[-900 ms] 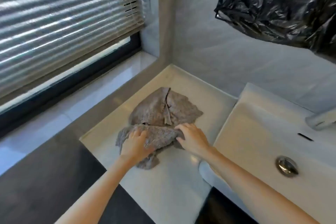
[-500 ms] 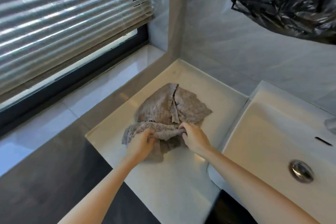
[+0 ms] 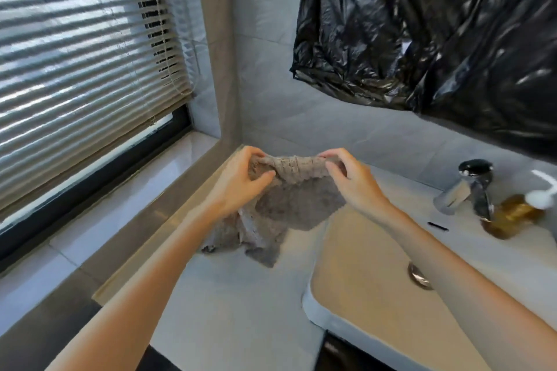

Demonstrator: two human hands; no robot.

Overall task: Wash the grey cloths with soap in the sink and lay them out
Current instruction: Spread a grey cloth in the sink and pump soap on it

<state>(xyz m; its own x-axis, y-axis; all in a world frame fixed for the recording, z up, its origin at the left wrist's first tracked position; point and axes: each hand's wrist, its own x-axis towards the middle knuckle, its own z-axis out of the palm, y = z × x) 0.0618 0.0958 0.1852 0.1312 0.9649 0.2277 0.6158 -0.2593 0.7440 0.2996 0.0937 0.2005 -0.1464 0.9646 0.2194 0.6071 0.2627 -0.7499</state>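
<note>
Left hand (image 3: 238, 182): closed on the left end of the lifted cloth's top edge, with the thumb in front and the fingers curled behind.
Right hand (image 3: 354, 182): pinching the right end of the same edge between thumb and fingertips.
Lifted grey cloth (image 3: 297, 170): held above the counter (image 3: 241, 310), its top edge bunched between your hands and its body hanging toward 6 o'clock.
Second grey cloth (image 3: 259, 238): crumpled on the counter directly below. Whether the hanging cloth touches it cannot be told.
Reason for grip: holding both ends probably separates one cloth from the heap and keeps it spread for carrying.
Sink (image 3: 355, 280): at 4 o'clock from the cloths, with its rim just beside the heap. The drain (image 3: 419, 275) is partly hidden by your right forearm.
Tap (image 3: 473, 187) and soap bottle (image 3: 512, 215): at 3 o'clock, behind the basin and just beside each other.
Edges: the wall stands near at 12 o'clock, a raised ledge (image 3: 156, 220) bounds the counter at 9 o'clock, and the sink rim lies at 4 o'clock.
Open room: swing the cloth toward 4 o'clock, where nothing stands between it and the basin. Bare counter at 6 o'clock suits laying out.
Overhead: black plastic sheet (image 3: 437, 39) at 1 o'clock, well above your hands.
</note>
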